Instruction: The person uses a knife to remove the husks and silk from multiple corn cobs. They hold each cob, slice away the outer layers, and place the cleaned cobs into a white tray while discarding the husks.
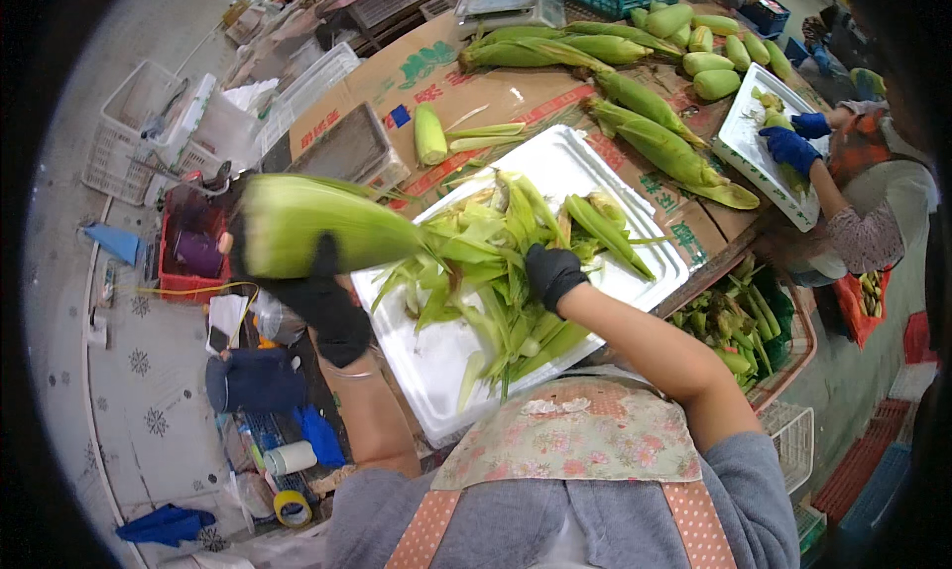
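My left hand (323, 301), in a black glove, holds a large ear of corn in pale green husk (327, 227) raised at the left, blurred by motion. In a black glove too, my right hand (554, 275) is closed over the pile of loose corn husks (476, 264); which leaves it grips is hidden. The husks lie on a white foam tray (416, 405) in front of my apron. A trimmed ear of corn (430, 134) rests on the cardboard beyond the tray, and unpeeled ears (654, 141) lie further right.
A dark-topped scale (342, 148) stands behind my left hand. At the right, a co-worker's blue-gloved hands (796, 141) work over another foam tray (770, 189). Short trimmed ears (714, 63) are at the back. A bin of husks (744, 323) sits below the right table edge.
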`<act>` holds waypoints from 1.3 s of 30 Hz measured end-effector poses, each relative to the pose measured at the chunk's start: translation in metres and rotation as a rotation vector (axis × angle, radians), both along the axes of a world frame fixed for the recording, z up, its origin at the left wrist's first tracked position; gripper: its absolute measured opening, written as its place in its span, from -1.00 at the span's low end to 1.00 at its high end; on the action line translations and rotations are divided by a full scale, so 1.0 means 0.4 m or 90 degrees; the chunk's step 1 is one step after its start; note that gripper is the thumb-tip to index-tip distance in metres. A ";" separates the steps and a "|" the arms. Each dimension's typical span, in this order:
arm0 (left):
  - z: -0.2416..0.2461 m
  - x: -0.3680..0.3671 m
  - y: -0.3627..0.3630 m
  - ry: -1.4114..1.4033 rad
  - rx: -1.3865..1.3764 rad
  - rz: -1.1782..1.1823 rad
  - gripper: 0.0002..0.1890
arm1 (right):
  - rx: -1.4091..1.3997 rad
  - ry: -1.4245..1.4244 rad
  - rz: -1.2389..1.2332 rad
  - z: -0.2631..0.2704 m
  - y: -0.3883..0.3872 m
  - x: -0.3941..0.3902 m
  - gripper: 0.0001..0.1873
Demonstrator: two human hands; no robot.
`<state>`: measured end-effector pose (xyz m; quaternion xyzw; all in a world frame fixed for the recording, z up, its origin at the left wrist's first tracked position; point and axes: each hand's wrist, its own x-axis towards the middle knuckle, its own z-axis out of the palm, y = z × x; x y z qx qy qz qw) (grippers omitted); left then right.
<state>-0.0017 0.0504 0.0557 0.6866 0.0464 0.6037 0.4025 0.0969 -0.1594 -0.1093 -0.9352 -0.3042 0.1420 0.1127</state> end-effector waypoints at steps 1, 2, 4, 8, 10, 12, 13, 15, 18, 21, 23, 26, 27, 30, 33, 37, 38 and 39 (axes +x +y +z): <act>0.025 -0.017 -0.009 -0.120 -0.053 -0.031 -0.51 | -0.020 0.002 0.053 0.016 -0.007 0.011 -0.81; 0.052 -0.031 -0.009 -0.159 -0.072 -0.050 -0.50 | -0.027 0.016 0.045 0.033 -0.010 0.023 -0.79; 0.062 -0.030 -0.037 -0.242 -0.102 -0.053 -0.47 | -0.001 0.037 0.125 0.069 -0.041 0.044 -0.76; -0.070 0.039 -0.138 -0.248 -0.346 -0.020 -0.42 | 0.344 0.252 -0.097 0.097 -0.110 0.050 -0.78; -0.182 0.087 -0.183 -0.239 -0.406 -0.023 -0.41 | 0.601 0.361 -0.242 0.085 -0.147 0.047 -0.81; -0.299 0.120 -0.209 -0.104 -0.294 0.012 -0.39 | 0.547 0.142 -0.316 0.059 -0.165 0.039 -0.76; -0.357 0.122 -0.218 0.027 -0.175 0.058 -0.38 | 0.518 0.085 -0.319 0.043 -0.177 0.029 -0.78; -0.466 0.081 -0.241 0.181 -0.180 0.003 -0.23 | 0.388 -0.111 -0.234 0.007 -0.189 -0.012 -0.75; -0.529 -0.021 -0.193 0.262 -0.258 -0.071 -0.26 | 0.205 -0.024 -0.157 -0.034 -0.198 -0.060 -0.80; -0.475 -0.119 -0.117 0.373 -0.160 -0.182 -0.30 | 0.190 -0.049 -0.154 -0.058 -0.189 -0.081 -0.84; -0.405 -0.132 -0.080 0.420 -0.076 -0.090 -0.41 | 0.187 -0.084 -0.150 -0.061 -0.176 -0.084 -0.84; -0.325 -0.042 -0.073 0.504 0.096 -0.139 -0.50 | 0.179 -0.087 -0.124 -0.051 -0.153 -0.087 -0.86; -0.314 -0.004 -0.087 0.560 0.072 -0.204 -0.48 | 0.164 -0.082 -0.123 -0.045 -0.149 -0.093 -0.86; -0.327 0.099 -0.151 0.824 0.190 -0.303 -0.31 | 0.123 -0.133 -0.113 -0.029 -0.154 -0.108 -0.87; -0.347 0.132 -0.184 0.907 0.396 -0.278 -0.15 | 0.079 -0.150 -0.113 -0.015 -0.172 -0.115 -0.88; -0.366 0.110 -0.193 0.874 0.319 -0.305 -0.21 | 0.124 -0.147 -0.106 0.001 -0.171 -0.119 -0.89; -0.367 0.107 -0.191 0.876 0.293 -0.318 -0.23 | 0.108 -0.134 -0.103 0.008 -0.169 -0.118 -0.88; -0.369 0.107 -0.189 0.888 0.267 -0.328 -0.24 | 0.091 -0.121 -0.099 0.016 -0.168 -0.120 -0.88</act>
